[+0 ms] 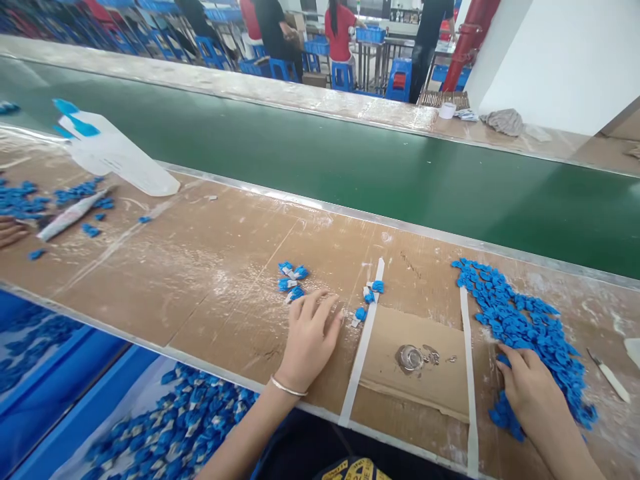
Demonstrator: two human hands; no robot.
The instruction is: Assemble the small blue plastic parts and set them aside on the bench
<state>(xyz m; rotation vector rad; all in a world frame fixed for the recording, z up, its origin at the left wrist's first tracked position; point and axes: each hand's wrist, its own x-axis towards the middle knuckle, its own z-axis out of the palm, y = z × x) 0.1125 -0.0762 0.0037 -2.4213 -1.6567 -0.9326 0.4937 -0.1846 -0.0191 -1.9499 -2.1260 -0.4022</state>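
A thin, silvery-white bangle is worn at the left hand. Forearms and the right hand are left bare. A dark garment is worn, marked by a yellow print with black lettering, partly cut off.

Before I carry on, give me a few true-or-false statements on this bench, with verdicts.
1. The right hand is at the large pile of blue pieces. True.
2. The clear dish sits on the green belt. False: the clear dish is on the cardboard.
3. A bracelet circles the wrist of the left hand. True.
4. The white-handled tool lies left of the cardboard. False: the white-handled tool lies to its right, past the pile.
5. Red stools stand across the belt. False: the stools are blue.
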